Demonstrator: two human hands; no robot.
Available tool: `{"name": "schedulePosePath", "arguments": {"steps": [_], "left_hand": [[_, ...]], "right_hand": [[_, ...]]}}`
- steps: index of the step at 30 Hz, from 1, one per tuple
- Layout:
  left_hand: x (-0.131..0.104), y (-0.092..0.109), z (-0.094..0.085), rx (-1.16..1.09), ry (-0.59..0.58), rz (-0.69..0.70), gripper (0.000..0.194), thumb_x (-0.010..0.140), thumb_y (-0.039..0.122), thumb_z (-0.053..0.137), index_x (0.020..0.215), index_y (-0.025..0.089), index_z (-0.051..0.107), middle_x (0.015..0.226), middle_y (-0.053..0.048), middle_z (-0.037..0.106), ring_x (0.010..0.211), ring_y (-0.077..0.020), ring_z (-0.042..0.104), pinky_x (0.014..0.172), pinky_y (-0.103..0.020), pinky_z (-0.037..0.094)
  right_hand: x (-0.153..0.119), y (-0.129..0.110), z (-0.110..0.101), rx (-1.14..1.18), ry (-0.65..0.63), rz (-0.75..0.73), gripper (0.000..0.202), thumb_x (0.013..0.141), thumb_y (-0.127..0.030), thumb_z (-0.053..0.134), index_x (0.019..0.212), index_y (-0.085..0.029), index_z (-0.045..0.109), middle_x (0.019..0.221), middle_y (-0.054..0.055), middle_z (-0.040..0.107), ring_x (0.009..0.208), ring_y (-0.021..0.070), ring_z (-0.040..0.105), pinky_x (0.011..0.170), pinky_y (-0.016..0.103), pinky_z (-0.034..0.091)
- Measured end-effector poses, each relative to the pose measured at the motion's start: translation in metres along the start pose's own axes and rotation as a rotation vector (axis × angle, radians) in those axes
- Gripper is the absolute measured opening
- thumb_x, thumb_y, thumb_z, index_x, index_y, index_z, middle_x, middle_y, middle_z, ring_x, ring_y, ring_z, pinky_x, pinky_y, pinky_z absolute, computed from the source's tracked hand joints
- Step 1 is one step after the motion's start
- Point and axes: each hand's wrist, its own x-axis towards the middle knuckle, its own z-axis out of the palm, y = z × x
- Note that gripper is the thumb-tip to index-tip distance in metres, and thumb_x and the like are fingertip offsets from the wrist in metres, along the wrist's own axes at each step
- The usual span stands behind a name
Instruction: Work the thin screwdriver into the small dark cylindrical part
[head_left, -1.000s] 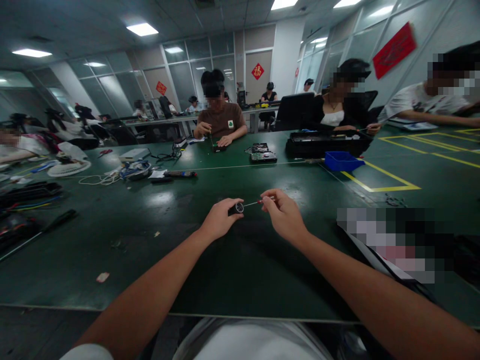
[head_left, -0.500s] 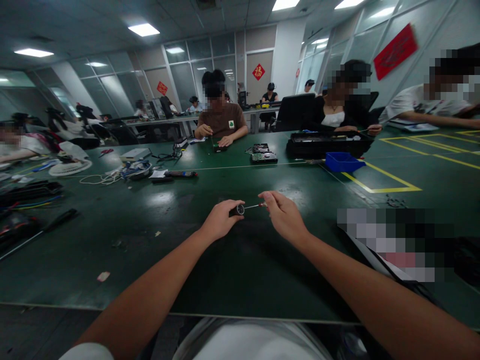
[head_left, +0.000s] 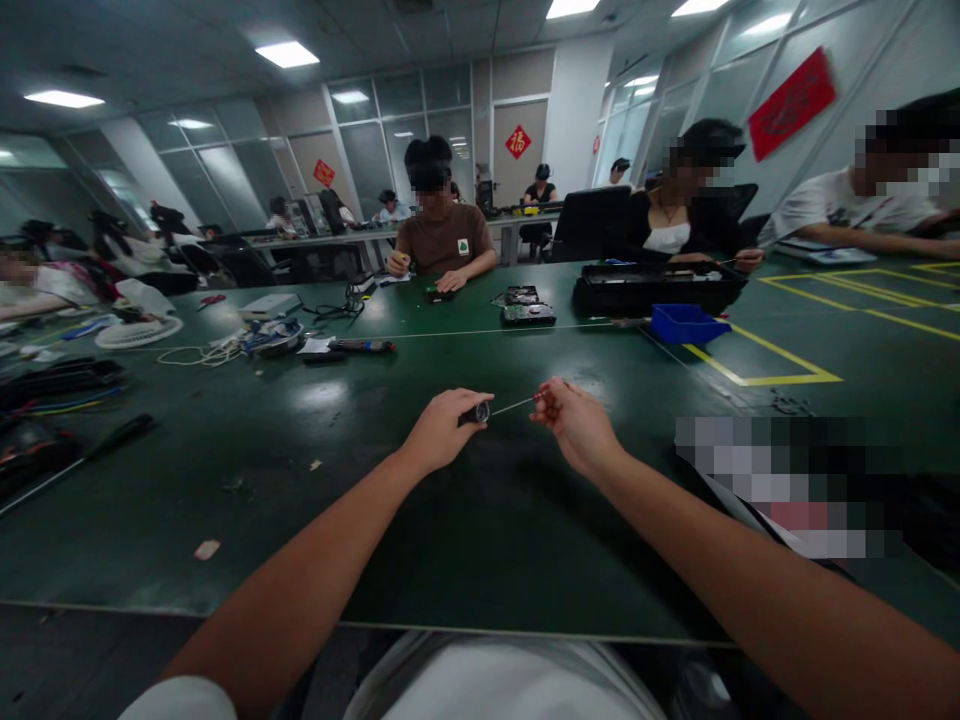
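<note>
My left hand (head_left: 442, 425) is closed on a small dark cylindrical part (head_left: 481, 411), its round, lighter-rimmed end facing right. My right hand (head_left: 576, 420) grips a thin screwdriver (head_left: 514, 406) by its reddish handle, mostly hidden by the fingers. The shaft points left and slightly down, its tip close by the round end of the part. Whether tip and part touch, I cannot tell. Both hands are above the green table (head_left: 525, 560).
Beyond my hands lie a circuit-board device (head_left: 528, 308), a blue bin (head_left: 688, 323) and a black housing (head_left: 660, 290). Left are a cable bundle (head_left: 274, 340) and a long screwdriver (head_left: 112, 440). A co-worker (head_left: 446, 235) sits opposite; a blurred-out item (head_left: 780, 490) lies right.
My right hand has drawn slightly away to the right and its grip on the screwdriver has shifted; more shaft shows. The left hand keeps hold of the dark part, almost unmoved.
</note>
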Motion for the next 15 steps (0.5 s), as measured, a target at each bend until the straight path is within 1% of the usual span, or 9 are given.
{"name": "schedulePosePath", "arguments": {"steps": [3,8,11,15], "left_hand": [[0.001,-0.002,0.0,0.012,-0.014,-0.027,0.046,0.084,0.011,0.07,0.128,0.023,0.066,0.123,-0.007,0.069,0.115,-0.0228,0.061,0.104,-0.043,0.046],[0.0,0.0,0.001,0.029,-0.005,-0.024,0.046,0.084,0.009,0.069,0.128,0.024,0.067,0.121,-0.006,0.069,0.114,-0.0222,0.061,0.104,-0.042,0.045],[0.0,0.0,0.001,0.055,-0.014,-0.029,0.046,0.085,0.01,0.068,0.128,0.025,0.067,0.12,-0.006,0.069,0.112,-0.0222,0.06,0.102,-0.042,0.045],[0.0,-0.003,0.001,0.108,-0.004,-0.027,0.045,0.086,0.01,0.066,0.127,0.027,0.068,0.118,-0.005,0.069,0.109,-0.0223,0.059,0.1,-0.042,0.045]], "right_hand": [[0.0,0.001,0.0,-0.068,0.025,-0.097,0.031,0.079,-0.053,0.07,0.081,-0.023,0.062,0.075,0.001,0.064,0.066,0.0163,0.06,0.064,0.033,0.053],[-0.008,0.001,0.004,-0.229,-0.035,-0.208,0.032,0.084,-0.054,0.064,0.088,-0.022,0.062,0.078,0.002,0.067,0.07,0.0168,0.063,0.067,0.033,0.052],[-0.011,0.0,0.005,-0.284,-0.08,-0.247,0.031,0.087,-0.052,0.061,0.09,-0.021,0.062,0.081,0.003,0.068,0.072,0.0175,0.065,0.068,0.034,0.053],[-0.011,-0.002,0.005,-0.327,-0.14,-0.26,0.029,0.088,-0.05,0.061,0.092,-0.021,0.062,0.082,0.004,0.07,0.075,0.0187,0.067,0.071,0.036,0.055]]}}
